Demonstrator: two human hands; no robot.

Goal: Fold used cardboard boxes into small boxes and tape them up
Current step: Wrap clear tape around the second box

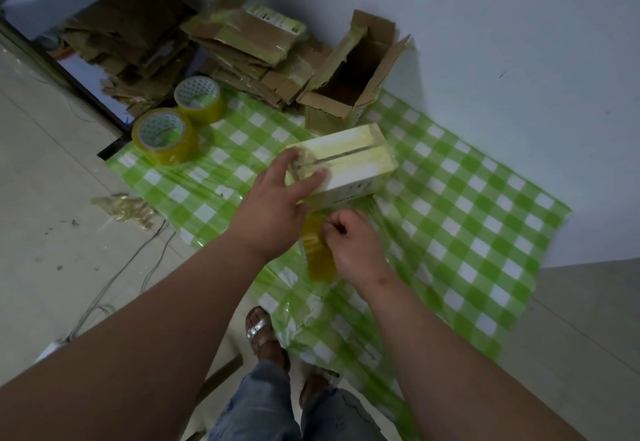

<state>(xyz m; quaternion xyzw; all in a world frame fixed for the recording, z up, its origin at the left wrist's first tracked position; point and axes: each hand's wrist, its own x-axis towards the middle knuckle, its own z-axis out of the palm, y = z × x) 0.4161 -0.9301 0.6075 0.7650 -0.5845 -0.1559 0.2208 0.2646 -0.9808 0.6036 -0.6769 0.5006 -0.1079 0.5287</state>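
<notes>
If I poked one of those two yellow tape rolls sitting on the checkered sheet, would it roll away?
Probably not: each tape roll lies flat on its side, hole up, so a poke would likely slide it across the glossy checkered sheet. Stood on its edge, it would likely roll. It looks thick and full, so probably heavyish.

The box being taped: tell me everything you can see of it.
The small box is a closed oblong carton, pale and glossy with yellowish tape, a dark seam running along its top. It sits on the green checked sheet. The left hand presses its near end; the right hand holds a tape roll just below it.
</notes>
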